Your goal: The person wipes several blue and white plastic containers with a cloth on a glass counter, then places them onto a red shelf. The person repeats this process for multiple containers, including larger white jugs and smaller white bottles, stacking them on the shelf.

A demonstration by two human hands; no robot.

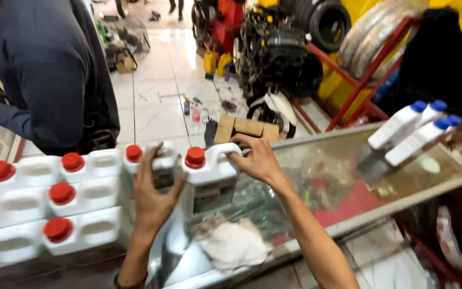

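My right hand (258, 159) grips the handle of a white jug with a red cap (209, 179) standing on a glass counter (380, 176). My left hand (153, 195) presses flat against the side of a second white red-capped jug (159, 163) just left of it. The two jugs stand side by side, almost touching. To their left, several more white jugs with red caps (76, 198) stand packed in rows.
A person in a dark grey shirt (49, 69) stands behind the jugs. Slim white bottles with blue caps (415, 131) lie stacked at the counter's right end. A crumpled white cloth (231, 243) lies under the glass. Tyres and parts crowd the tiled floor beyond.
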